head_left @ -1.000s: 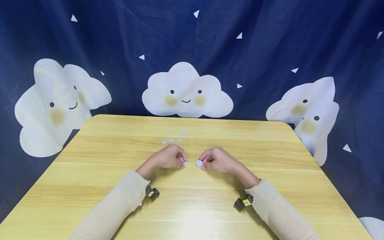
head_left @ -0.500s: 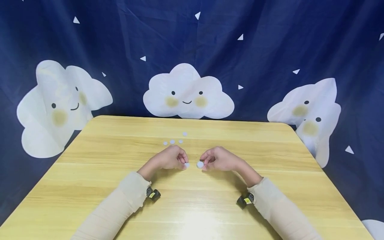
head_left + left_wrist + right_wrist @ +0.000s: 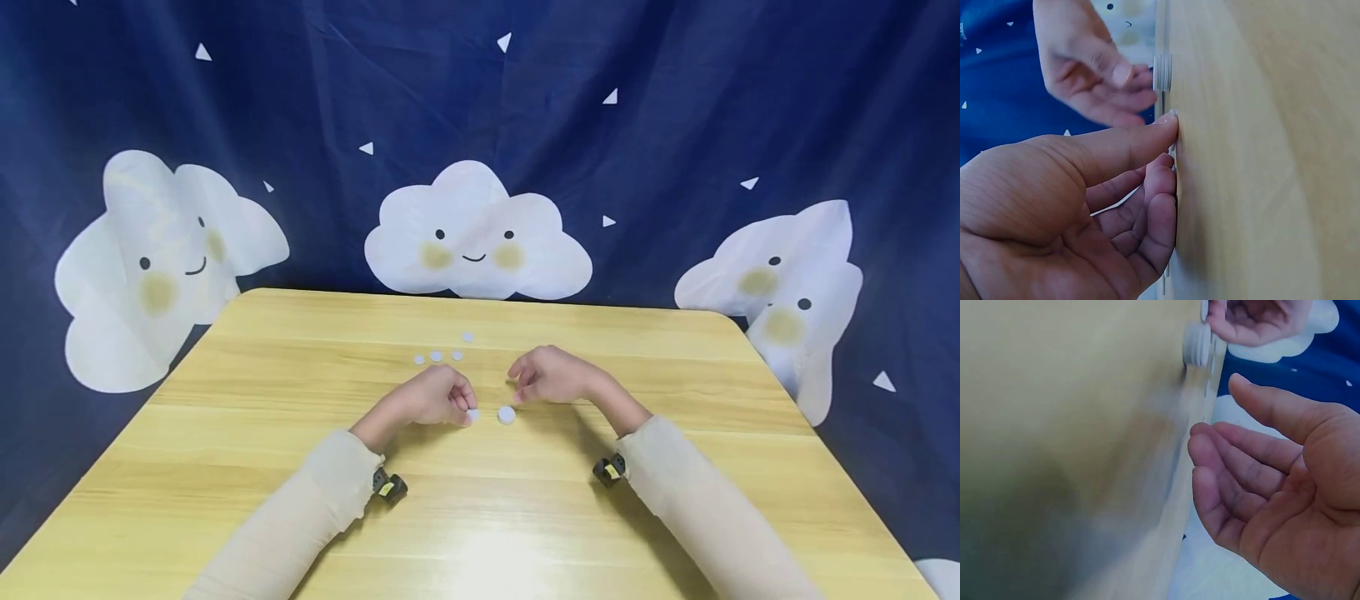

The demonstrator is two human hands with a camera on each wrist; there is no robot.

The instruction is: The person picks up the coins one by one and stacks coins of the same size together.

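A short stack of white discs (image 3: 506,415) stands on the wooden table, and its layered edge shows in both wrist views. Just left of the stack, my left hand (image 3: 435,396) pinches a white disc (image 3: 473,414) at the tabletop between thumb and fingers. The disc's edge (image 3: 1204,309) shows by those fingers in the right wrist view. My right hand (image 3: 551,375) hovers behind and right of the stack, apart from it. Its thumb and relaxed fingers (image 3: 1207,487) are spread, with nothing between them.
Several loose white discs (image 3: 437,357) lie flat on the table (image 3: 337,333) beyond my left hand. A dark blue curtain (image 3: 420,83) with white clouds hangs behind the table's far edge. Each wrist wears a small black camera (image 3: 392,487).
My right hand has let go of the stack of discs and lifted away, backward and slightly right. My left hand keeps its place at its disc. The head view has shifted slightly.
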